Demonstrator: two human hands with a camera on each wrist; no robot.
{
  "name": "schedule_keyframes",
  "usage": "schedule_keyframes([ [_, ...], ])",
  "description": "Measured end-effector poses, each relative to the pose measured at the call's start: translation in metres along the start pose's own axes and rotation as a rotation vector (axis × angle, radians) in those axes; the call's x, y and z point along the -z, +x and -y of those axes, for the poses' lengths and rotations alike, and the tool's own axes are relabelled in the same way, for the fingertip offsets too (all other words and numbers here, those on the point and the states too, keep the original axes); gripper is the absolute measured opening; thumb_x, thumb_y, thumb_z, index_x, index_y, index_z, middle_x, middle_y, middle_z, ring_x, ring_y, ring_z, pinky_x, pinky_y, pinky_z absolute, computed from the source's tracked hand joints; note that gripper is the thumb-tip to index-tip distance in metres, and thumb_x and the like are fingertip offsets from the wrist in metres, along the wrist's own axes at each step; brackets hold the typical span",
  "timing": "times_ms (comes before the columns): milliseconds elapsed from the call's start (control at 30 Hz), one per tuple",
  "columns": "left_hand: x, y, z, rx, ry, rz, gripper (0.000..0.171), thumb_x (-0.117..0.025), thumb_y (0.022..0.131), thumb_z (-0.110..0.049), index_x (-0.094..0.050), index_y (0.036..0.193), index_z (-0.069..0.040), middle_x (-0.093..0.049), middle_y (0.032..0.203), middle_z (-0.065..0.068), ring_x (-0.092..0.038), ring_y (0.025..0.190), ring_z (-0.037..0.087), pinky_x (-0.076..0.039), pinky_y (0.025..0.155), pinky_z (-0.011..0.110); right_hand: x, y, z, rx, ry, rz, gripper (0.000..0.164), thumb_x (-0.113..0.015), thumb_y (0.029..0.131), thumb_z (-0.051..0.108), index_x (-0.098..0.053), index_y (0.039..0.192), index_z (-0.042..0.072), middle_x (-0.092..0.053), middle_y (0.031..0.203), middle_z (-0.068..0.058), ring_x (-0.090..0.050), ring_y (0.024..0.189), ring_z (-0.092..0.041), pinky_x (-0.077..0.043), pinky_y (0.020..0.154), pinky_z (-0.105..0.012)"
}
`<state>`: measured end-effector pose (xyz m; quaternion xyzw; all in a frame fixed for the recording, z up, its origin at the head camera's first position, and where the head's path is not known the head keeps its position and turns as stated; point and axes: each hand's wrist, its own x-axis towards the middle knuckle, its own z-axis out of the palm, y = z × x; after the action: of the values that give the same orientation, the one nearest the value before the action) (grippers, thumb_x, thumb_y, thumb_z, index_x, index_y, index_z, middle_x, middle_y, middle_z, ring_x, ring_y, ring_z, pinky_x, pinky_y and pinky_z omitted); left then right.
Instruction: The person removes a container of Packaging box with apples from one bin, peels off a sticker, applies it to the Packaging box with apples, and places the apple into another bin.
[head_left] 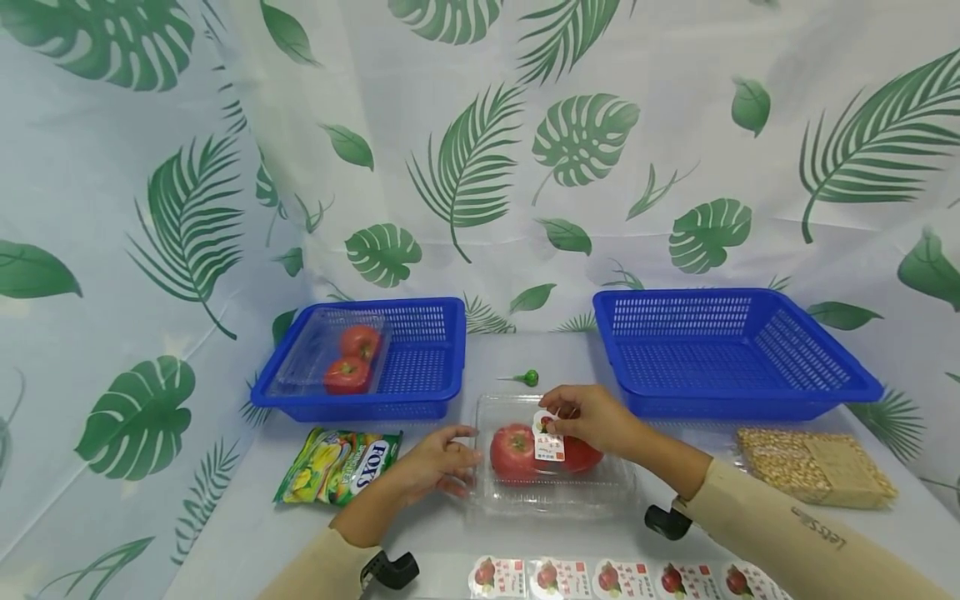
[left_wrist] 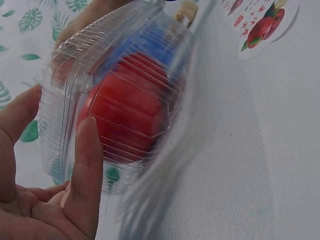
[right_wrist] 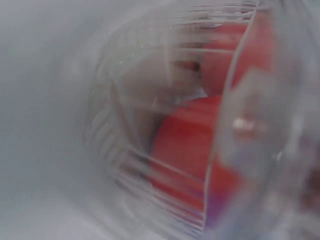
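A clear plastic clamshell box (head_left: 525,500) sits closed in the middle of the table with two tomatoes (head_left: 512,457) inside. Over its lid, my right hand (head_left: 596,423) pinches a white sticker label (head_left: 550,448) printed with red fruit; the label overlaps the lid and the tomatoes. My left hand (head_left: 433,468) is at the box's left side, its fingers spread and fairly straight. In the left wrist view, the fingertips (left_wrist: 89,127) of that hand touch the ribbed side of the box. The right wrist view is blurred and shows the box wall with red tomatoes (right_wrist: 187,145) behind it.
A blue basket (head_left: 360,408) at the back left holds another clear box of tomatoes (head_left: 348,375). Another blue basket (head_left: 742,396) stands back right. A candy bag (head_left: 337,468), a pack of kernels (head_left: 813,467), a small green-headed item (head_left: 531,377) and a row of labels (head_left: 558,577) lie around.
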<state>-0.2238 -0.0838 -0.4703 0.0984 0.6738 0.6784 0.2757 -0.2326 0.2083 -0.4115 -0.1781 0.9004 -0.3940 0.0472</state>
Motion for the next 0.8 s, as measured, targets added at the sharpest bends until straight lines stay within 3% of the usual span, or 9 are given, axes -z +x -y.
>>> schedule_keyframes([
  [800,0.0016,0.0025,0.0013,0.019,0.010,-0.003,0.063,-0.072,0.090,-0.021,-0.040,0.140,-0.002,-0.064,0.098,0.013,-0.064,0.073,0.021,-0.058,0.059,0.031,-0.0059,-0.0024,-0.0066,0.060,-0.111,-0.002,0.028,-0.075,0.086,0.012,-0.069,0.114,0.014,-0.065,0.092,0.006,-0.058,0.086,-0.016,-0.056,0.079,-0.036],
])
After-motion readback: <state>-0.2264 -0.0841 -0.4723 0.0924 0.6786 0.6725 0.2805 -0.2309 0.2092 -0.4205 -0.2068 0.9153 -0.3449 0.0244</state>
